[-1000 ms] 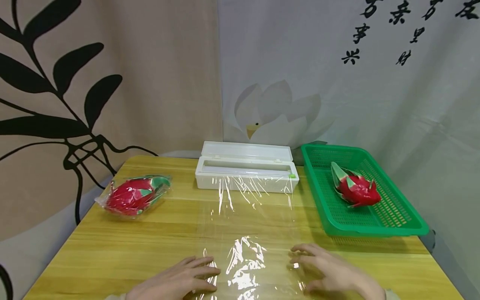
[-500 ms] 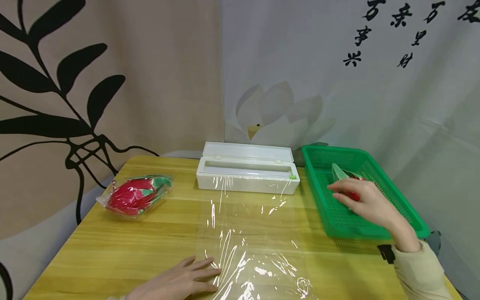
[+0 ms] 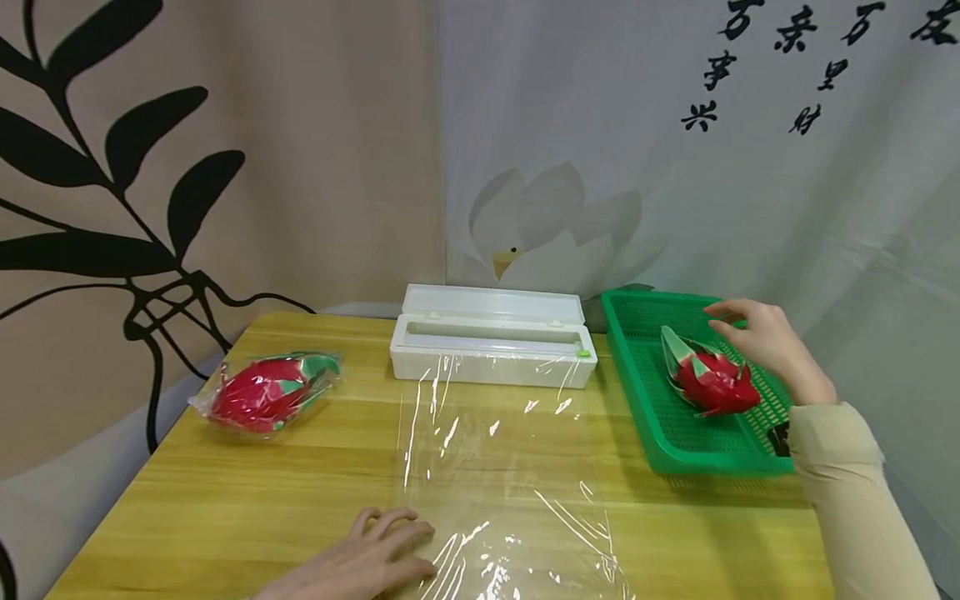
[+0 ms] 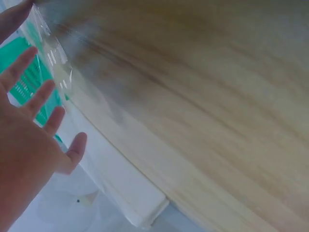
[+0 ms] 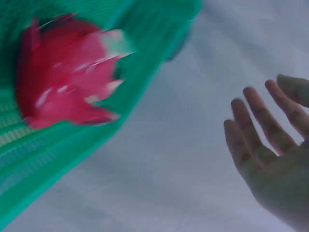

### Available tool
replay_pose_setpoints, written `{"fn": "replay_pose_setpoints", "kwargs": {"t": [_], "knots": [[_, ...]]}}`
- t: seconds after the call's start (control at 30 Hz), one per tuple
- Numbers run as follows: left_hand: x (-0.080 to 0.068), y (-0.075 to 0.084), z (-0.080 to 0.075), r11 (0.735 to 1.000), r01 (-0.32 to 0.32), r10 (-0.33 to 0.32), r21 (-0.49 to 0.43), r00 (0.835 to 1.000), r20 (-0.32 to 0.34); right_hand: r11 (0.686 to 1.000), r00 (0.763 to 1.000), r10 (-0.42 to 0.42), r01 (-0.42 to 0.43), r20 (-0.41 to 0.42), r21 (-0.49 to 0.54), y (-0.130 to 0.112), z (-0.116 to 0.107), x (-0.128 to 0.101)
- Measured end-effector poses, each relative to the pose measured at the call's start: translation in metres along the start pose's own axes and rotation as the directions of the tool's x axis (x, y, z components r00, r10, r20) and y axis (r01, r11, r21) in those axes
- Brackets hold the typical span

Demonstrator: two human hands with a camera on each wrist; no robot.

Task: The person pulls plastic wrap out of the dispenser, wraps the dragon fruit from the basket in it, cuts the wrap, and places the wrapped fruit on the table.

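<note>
Wooden table (image 3: 225,475), head-view-only wrapped fruit (image 3: 266,392)

A light wooden table (image 3: 225,492) fills the lower frame. At ten o'clock hangs a beige curtain (image 3: 315,150) printed with black leaves; from twelve to three o'clock, a grey cloth (image 3: 825,217) bearing a white lotus and black calligraphy.

Showing a wrapped dragon fruit (image 3: 266,393) lying at middle left on the wooden table (image 3: 187,500). Showing a white dispenser box (image 3: 492,335) sitting at centre by the far edge, lid standing open. Showing a beige curtain (image 3: 300,167) hanging at upper left, bearing black leaves, and a grey curtain (image 3: 600,100) hanging at upper right, bearing a lotus and black characters.
</note>
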State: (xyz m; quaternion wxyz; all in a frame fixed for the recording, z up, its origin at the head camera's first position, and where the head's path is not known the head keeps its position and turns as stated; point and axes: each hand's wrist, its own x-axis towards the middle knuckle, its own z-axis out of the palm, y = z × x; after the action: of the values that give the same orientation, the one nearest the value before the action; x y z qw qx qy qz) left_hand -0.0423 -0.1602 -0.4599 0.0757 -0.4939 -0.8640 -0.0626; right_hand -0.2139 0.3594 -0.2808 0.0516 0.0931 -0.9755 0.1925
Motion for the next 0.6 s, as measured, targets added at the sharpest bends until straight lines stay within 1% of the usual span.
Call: {"fn": "replay_pose_setpoints", "kwargs": {"t": [0.1, 0.17, 0.23, 0.33, 0.4, 0.5, 0.6], "knots": [[-0.001, 0.001, -0.002, 0.996, 0.068, -0.065, -0.053, 0.996, 0.056, 0.998, 0.996, 0.039, -0.035, 0.080, -0.049, 0.018, 0.007, 0.011], [-0.002, 0.001, -0.003, 0.988, 0.113, -0.102, -0.107, 0.990, 0.100, 0.995, 0.987, 0.077, -0.066, 0.141, -0.079, 0.031, 0.011, 0.017], [-0.003, 0.000, -0.003, 0.975, 0.148, -0.125, -0.166, 0.982, 0.140, 0.989, 0.975, 0.116, -0.095, 0.191, -0.116, 0.043, 0.016, 0.021], [-0.005, -0.001, -0.004, 0.958, 0.181, -0.141, -0.224, 0.973, 0.185, 0.979, 0.952, 0.177, -0.145, 0.250, -0.142, 0.057, 0.024, 0.024], [-0.006, -0.001, -0.005, 0.950, 0.196, -0.146, -0.241, 0.966, 0.212, 0.973, 0.938, 0.215, -0.180, 0.272, -0.147, 0.063, 0.028, 0.024], [-0.006, -0.001, -0.006, 0.948, 0.206, -0.152, -0.242, 0.962, 0.225, 0.964, 0.917, 0.260, -0.230, 0.302, -0.132, 0.069, 0.032, 0.024], [-0.006, -0.001, -0.007, 0.944, 0.215, -0.156, -0.249, 0.959, 0.235, 0.955, 0.891, 0.295, -0.271, 0.344, -0.117, 0.070, 0.036, 0.023]]}}
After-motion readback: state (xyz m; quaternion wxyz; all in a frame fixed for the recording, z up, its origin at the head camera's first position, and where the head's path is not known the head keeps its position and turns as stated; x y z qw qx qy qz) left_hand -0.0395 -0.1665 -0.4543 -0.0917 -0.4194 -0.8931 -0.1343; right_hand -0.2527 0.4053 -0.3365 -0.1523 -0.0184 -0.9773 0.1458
